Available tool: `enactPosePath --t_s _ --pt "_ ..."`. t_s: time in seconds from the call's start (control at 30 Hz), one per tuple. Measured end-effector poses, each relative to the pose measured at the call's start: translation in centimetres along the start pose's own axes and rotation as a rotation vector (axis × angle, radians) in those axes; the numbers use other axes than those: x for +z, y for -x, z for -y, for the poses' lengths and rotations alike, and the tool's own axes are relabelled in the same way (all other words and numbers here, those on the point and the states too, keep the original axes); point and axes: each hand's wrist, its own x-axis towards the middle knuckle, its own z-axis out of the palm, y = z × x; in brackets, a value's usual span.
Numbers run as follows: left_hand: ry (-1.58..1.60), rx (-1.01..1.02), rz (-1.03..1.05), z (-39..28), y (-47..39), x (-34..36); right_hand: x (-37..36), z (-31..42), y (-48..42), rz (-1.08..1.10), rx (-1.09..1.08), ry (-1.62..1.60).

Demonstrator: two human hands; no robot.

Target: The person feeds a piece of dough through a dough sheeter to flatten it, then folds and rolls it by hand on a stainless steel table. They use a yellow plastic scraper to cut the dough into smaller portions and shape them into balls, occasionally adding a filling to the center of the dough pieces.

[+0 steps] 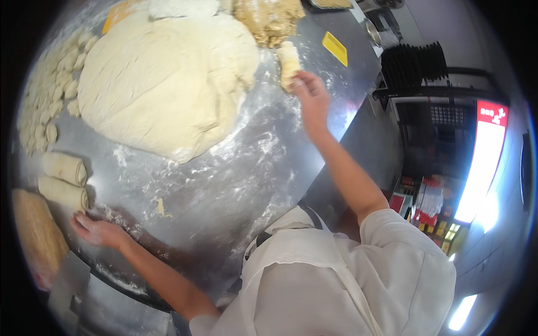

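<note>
At the back right of the steel work table, my right hand (313,94) has its thumb and fingers around the near end of a rolled piece of dough (288,59). My left hand (98,231) is low on the left, palm partly upward with nothing in it. Its fingertips are at the near end of a dough roll (63,194); whether they touch it is hard to tell. Another dough roll (64,168) lies alongside, just beyond. A wide, flattened sheet of pale dough (168,88) spreads between my hands, dusted with flour.
Small dough pieces (59,92) are heaped along the left. A tan, crumbly mass (269,19) sits at the back, near a yellow scraper (335,49). At the left edge lies a long brownish bundle (40,235). Loose flour streaks the steel table (218,185).
</note>
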Motion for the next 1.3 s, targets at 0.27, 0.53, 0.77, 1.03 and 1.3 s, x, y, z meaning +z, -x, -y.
enactPosePath --t_s 0.27,0.53,0.77,1.03,1.3 --pt "-0.099 -0.008 0.131 -1.0 6.7 -2.9 -5.4 -7.8 -9.4 -0.059 0.15 0.78" --pt "-0.257 0.159 0.198 1.0 12.4 -6.6 -1.7 -11.8 -6.9 0.136 -0.07 0.504" --pt "-0.432 0.206 0.073 0.3 14.6 -7.1 -0.7 -0.1 2.9 0.565 0.895 -0.634" --pt "-0.41 0.22 0.085 -0.7 14.3 -7.0 21.7 14.0 6.9 0.984 0.202 -0.509" --pt "-0.404 0.326 0.136 1.5 14.1 -6.7 22.5 7.4 13.8 1.171 -0.586 -0.094"
